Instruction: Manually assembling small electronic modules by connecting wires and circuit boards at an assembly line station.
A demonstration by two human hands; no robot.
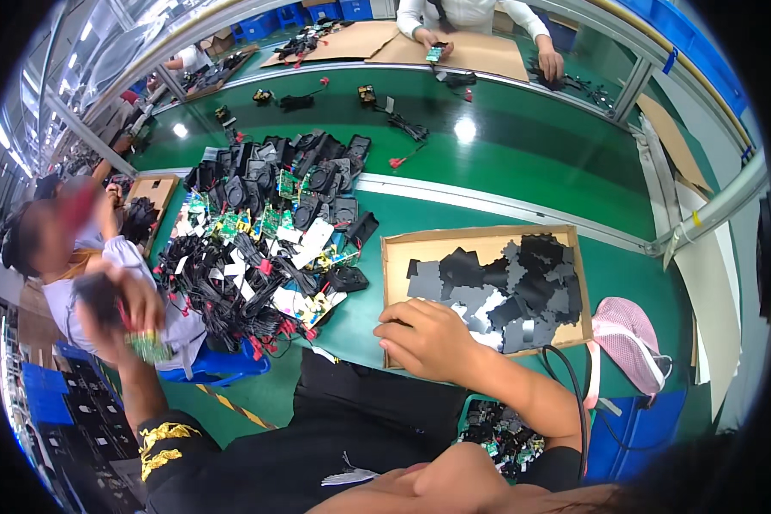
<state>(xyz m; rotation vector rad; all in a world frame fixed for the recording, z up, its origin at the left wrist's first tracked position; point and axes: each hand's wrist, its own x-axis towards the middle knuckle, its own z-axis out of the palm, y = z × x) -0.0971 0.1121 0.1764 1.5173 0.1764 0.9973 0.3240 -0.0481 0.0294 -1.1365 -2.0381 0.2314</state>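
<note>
Out at the left, my left hand (142,301) is raised and blurred by motion. It grips a black plastic housing (99,298), and a green circuit board (150,345) hangs just below the fingers. My right hand (433,339) hovers over the near left corner of a shallow cardboard tray (395,257), its fingers loosely bent and apart, with nothing seen in them. Thin black and grey cut sheets (522,283) lie scattered in that tray. Between my hands, a big heap holds black housings (317,176), circuit boards (231,224) and black cables with red connectors (223,283).
A pink mesh cap-like item (630,343) rests right of the tray. Beyond a metal rail runs a green conveyor belt (522,163) carrying a few cabled parts (407,127). Co-workers sit at the left (68,248) and across (471,17). A bin of small parts (499,435) stands below my right forearm.
</note>
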